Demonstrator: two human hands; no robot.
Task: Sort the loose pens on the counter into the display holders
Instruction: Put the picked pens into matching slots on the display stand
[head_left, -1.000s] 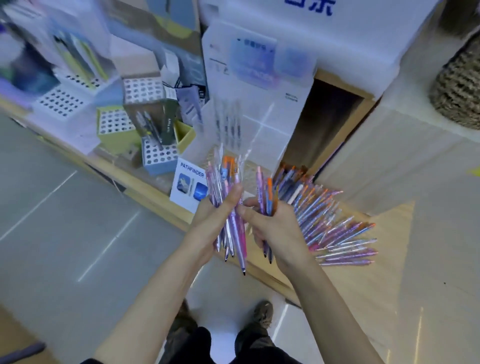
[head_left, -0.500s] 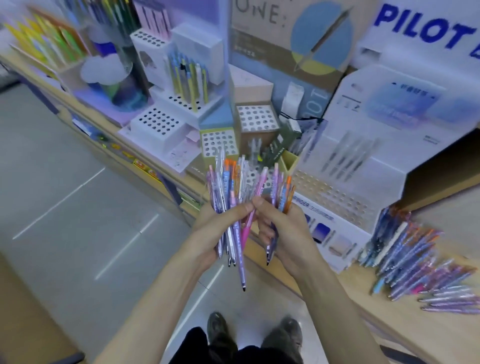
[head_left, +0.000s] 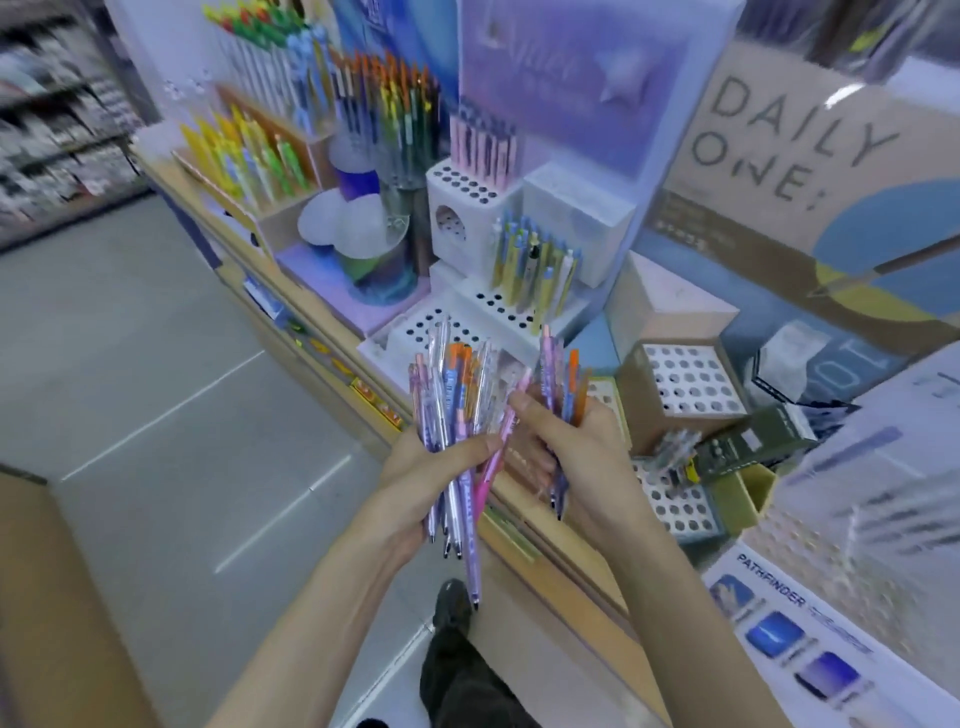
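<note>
At the counter (head_left: 561, 571), left hand (head_left: 415, 467): fingers and thumb curled round a fanned bunch of pens (head_left: 449, 400), tips down; roughly ten, overlap bars an exact count.
Right hand (head_left: 582, 457): grips a smaller bunch (head_left: 563, 379), four or five; its fingertips hold the top of one pink pen (head_left: 491, 462) beside the left bunch.
Display holders: stepped white holder (head_left: 483, 306), three tiers; brown holder (head_left: 685, 384), one; both behind the hands.

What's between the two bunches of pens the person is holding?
One pink pen lies between the larger bunch in the left hand and the smaller bunch in the right hand; the head view shows it.
</note>
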